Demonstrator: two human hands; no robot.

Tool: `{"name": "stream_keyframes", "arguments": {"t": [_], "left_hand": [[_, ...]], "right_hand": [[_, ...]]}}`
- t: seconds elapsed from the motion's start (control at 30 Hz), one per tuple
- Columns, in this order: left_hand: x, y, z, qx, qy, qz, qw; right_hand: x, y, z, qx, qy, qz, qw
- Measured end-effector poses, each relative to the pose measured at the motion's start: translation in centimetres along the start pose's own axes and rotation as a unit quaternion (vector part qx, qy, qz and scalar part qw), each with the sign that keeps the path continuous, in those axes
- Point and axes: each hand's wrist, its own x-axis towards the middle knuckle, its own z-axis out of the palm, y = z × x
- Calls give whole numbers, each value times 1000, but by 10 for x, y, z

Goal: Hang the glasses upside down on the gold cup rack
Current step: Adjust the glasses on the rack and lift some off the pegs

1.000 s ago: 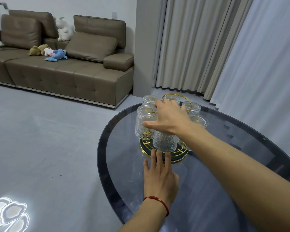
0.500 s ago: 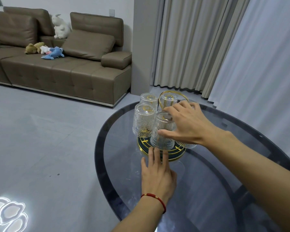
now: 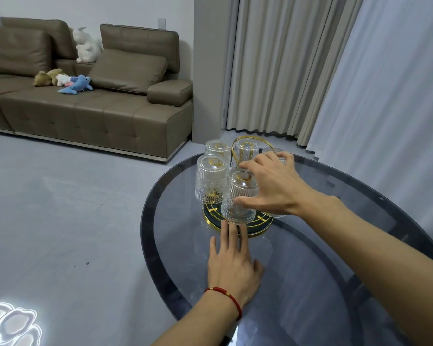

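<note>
The gold cup rack (image 3: 245,139) stands on its round dark, gold-rimmed base (image 3: 210,219) at the far side of the glass table. Several ribbed clear glasses hang on it upside down: one at the left (image 3: 211,181), two at the back (image 3: 217,148) (image 3: 246,149), others behind my hand. My right hand (image 3: 273,186) wraps the front glass (image 3: 240,193), thumb low on its side, fingers spread over its top. My left hand (image 3: 231,265) lies flat on the table, fingertips touching the base rim.
The round dark glass table (image 3: 148,233) has its edge close on the left. A brown sofa (image 3: 90,108) with plush toys stands across the grey floor. Curtains (image 3: 310,71) hang behind the table.
My right hand has shifted from the left glass to the front glass and settled around it. My left hand has stayed flat by the base.
</note>
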Motion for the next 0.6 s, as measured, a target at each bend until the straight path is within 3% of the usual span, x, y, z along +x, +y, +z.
{"name": "stream_keyframes", "arguments": {"t": [0.6], "left_hand": [[1, -7, -3, -27, 1, -1, 1000]], "right_hand": [[-12, -6, 8, 42, 27, -4, 999]]}}
